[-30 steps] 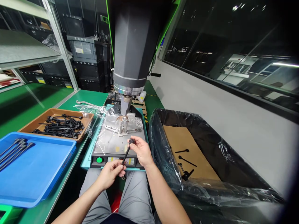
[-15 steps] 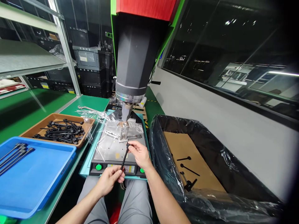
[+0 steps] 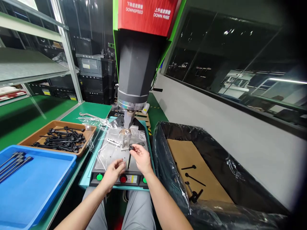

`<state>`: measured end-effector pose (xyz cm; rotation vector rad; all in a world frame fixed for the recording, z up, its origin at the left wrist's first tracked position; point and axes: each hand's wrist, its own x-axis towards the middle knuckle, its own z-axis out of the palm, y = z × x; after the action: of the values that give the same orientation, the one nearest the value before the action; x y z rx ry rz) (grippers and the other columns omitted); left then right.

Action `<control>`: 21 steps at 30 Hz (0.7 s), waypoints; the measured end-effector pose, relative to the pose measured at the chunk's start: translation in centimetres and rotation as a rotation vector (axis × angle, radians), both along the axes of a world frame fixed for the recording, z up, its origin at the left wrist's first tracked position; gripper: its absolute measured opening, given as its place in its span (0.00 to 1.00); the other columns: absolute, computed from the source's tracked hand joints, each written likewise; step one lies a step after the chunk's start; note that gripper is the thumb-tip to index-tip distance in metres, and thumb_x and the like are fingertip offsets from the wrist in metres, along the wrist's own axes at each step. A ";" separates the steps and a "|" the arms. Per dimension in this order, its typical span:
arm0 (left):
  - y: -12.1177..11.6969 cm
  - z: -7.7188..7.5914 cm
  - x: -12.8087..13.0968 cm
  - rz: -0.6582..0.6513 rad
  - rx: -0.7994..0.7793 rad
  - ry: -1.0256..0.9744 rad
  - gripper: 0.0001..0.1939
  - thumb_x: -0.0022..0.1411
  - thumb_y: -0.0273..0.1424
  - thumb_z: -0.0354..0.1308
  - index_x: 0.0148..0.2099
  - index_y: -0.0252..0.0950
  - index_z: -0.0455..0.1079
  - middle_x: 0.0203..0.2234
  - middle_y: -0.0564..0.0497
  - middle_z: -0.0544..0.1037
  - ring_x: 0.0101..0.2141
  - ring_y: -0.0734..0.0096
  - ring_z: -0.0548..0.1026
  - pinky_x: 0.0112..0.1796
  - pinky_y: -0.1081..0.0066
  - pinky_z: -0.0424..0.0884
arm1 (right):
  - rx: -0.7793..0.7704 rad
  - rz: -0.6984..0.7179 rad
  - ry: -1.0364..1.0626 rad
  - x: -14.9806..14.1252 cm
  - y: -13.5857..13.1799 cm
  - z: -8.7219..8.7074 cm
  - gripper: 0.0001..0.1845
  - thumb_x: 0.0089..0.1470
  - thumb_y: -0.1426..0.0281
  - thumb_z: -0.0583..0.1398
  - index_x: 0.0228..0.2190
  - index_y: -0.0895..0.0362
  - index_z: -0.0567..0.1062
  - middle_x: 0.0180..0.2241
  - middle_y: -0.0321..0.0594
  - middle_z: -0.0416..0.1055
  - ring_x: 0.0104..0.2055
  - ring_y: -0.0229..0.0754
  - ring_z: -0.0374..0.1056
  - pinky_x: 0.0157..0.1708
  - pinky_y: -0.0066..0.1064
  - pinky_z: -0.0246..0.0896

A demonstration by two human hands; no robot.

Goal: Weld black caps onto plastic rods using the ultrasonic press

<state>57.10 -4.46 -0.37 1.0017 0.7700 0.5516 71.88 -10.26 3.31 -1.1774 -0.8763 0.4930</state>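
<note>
Here's the right hand (image 3: 143, 158), fingertips pinched on the round head of a black rod (image 3: 129, 159), shaft hanging downward! The left hand (image 3: 112, 174) is just beside that shaft, gripping nothing, fingers loosely curled, the two hands apart. Right beneath them, a metal plate (image 3: 102, 163); on the plate's near side, a red button (image 3: 123, 179) sits below the hands. Straight ahead of the right hand stands a metal fixture (image 3: 126, 140), the dark machine head (image 3: 134, 70) looming above it! Out beyond the left hand, a brown tray (image 3: 45, 131) heaped with black parts, and nearer, a blue tray (image 3: 40, 182) carrying a few rods. Off to the right hand's right, a plastic-lined bin (image 3: 165, 169), several black pieces lying on cardboard (image 3: 182, 153) inside!
</note>
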 end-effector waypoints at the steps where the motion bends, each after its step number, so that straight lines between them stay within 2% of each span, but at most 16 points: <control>1: 0.5 0.3 0.5 0.034 -0.062 -0.031 0.27 0.51 0.37 0.68 0.51 0.34 0.68 0.50 0.37 0.73 0.49 0.54 0.73 0.47 0.62 0.70 | -0.010 -0.026 -0.039 0.3 0.3 -0.1 0.16 0.49 0.66 0.65 0.41 0.56 0.75 0.34 0.40 0.76 0.36 0.41 0.71 0.40 0.34 0.66; 4: 1.8 1.0 1.7 0.079 -0.211 -0.183 0.22 0.58 0.37 0.62 0.52 0.36 0.64 0.52 0.38 0.72 0.47 0.59 0.75 0.46 0.65 0.71 | -0.037 -0.093 -0.164 1.0 1.3 -0.6 0.15 0.50 0.67 0.64 0.42 0.56 0.76 0.36 0.41 0.76 0.38 0.43 0.71 0.41 0.35 0.67; 7: 2.7 1.4 3.0 0.081 -0.330 -0.350 0.20 0.64 0.42 0.55 0.54 0.38 0.62 0.53 0.39 0.71 0.48 0.63 0.75 0.44 0.68 0.72 | -0.056 -0.132 -0.205 1.7 2.6 -1.1 0.16 0.50 0.66 0.63 0.42 0.56 0.76 0.37 0.43 0.76 0.39 0.44 0.72 0.41 0.36 0.67; 10: 3.6 2.1 4.4 0.108 -0.392 -0.426 0.26 0.63 0.49 0.51 0.57 0.40 0.59 0.53 0.39 0.71 0.47 0.64 0.75 0.42 0.67 0.73 | -0.103 -0.133 -0.171 2.5 4.1 -1.7 0.18 0.49 0.66 0.62 0.43 0.58 0.76 0.36 0.45 0.77 0.38 0.45 0.73 0.42 0.38 0.67; 13: 4.5 2.8 5.6 0.193 -0.461 -0.427 0.30 0.61 0.54 0.49 0.56 0.38 0.60 0.51 0.37 0.73 0.42 0.63 0.77 0.38 0.67 0.74 | -0.207 -0.058 -0.087 3.2 5.4 -2.4 0.21 0.45 0.66 0.64 0.42 0.60 0.78 0.35 0.45 0.77 0.36 0.46 0.73 0.42 0.39 0.68; 15: 5.2 3.3 6.1 0.262 -0.472 -0.434 0.25 0.65 0.49 0.47 0.55 0.37 0.61 0.50 0.38 0.73 0.40 0.65 0.78 0.37 0.69 0.75 | -0.263 0.002 -0.031 3.4 6.0 -2.8 0.21 0.43 0.66 0.64 0.40 0.60 0.79 0.33 0.44 0.77 0.34 0.46 0.72 0.38 0.39 0.69; 18: 5.8 3.9 6.3 0.306 -0.424 -0.454 0.15 0.69 0.35 0.46 0.54 0.37 0.63 0.49 0.41 0.75 0.40 0.69 0.78 0.39 0.71 0.74 | -0.278 0.031 -0.003 3.4 6.8 -2.9 0.23 0.42 0.65 0.64 0.41 0.61 0.79 0.32 0.44 0.76 0.31 0.44 0.71 0.32 0.37 0.70; 21: 6.0 4.6 6.1 0.307 -0.327 -0.441 0.15 0.67 0.32 0.49 0.54 0.36 0.65 0.48 0.41 0.76 0.40 0.69 0.78 0.37 0.73 0.74 | -0.251 0.027 -0.006 3.4 7.7 -2.4 0.25 0.44 0.64 0.62 0.45 0.60 0.77 0.35 0.42 0.76 0.32 0.42 0.71 0.33 0.35 0.69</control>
<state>63.21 1.56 4.27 0.4360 0.5925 0.8471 75.30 -2.58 0.94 -1.3977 -0.8532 0.6354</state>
